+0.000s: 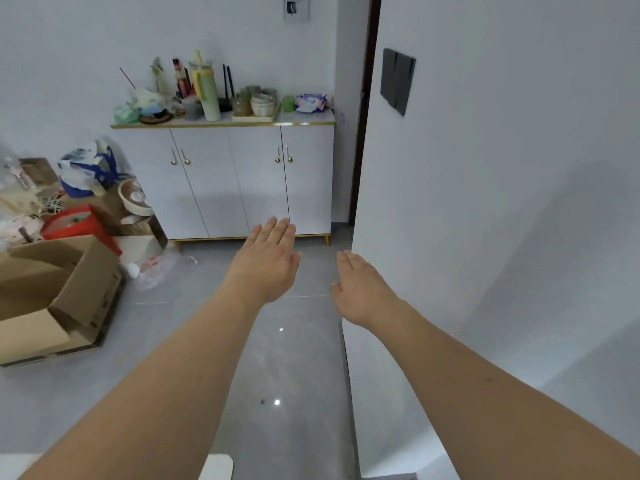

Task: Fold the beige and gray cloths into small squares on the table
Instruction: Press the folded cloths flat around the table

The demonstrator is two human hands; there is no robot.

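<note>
Both my arms stretch out in front of me over a grey tiled floor. My left hand (268,259) is flat, fingers straight and together, palm down, holding nothing. My right hand (360,289) is beside it, fingers straight and pointing forward, also holding nothing. Neither the beige cloth, the gray cloth nor the table's top shows in this view.
A white cabinet (242,181) with cluttered top stands against the far wall. Cardboard boxes (59,296) and bags are piled at the left. A white wall corner (360,237) juts out on the right. A white rounded edge (216,467) shows at the bottom.
</note>
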